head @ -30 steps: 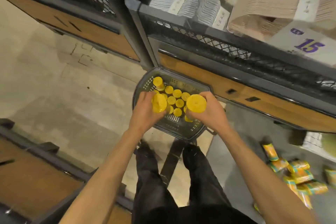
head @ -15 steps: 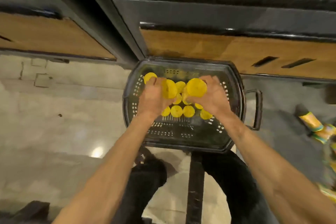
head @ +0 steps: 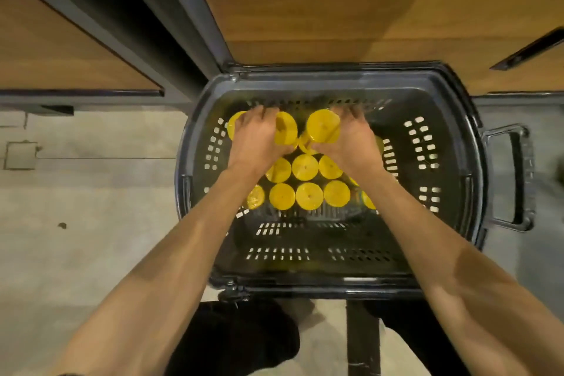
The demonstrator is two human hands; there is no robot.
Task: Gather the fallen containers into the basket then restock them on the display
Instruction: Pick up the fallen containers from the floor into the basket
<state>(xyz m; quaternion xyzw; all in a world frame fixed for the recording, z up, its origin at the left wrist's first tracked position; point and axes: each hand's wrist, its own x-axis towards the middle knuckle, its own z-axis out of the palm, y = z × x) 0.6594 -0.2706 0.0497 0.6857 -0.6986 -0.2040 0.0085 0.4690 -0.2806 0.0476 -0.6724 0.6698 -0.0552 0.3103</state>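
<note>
Basket (head: 351,76) is seen at frame centre, set on the floor (head: 76,192) against the wood-fronted display base (head: 335,9) at the top. A handle (head: 515,177) is seen sticking out at the right.

Both hands are held inside the basket, in its upper part.
- Left hand (head: 259,137): fingers curled down over the left container (head: 285,131), which is gripped with its yellow lid partly covered.
- Right hand (head: 351,140): fingers curled the same way round the right container (head: 323,125), whose lid is shown nearly whole.
- The two held containers are placed side by side, just apart or touching; which cannot be told.

Remaining containers (head: 305,166) are stood upright, lids up, packed in two rows just below the hands. One more lid is seen left of the left hand.

Fingertips are blurred. Whether the held containers are lifted or resting cannot be told.

Dark trouser legs (head: 238,339) are seen at the bottom.
</note>
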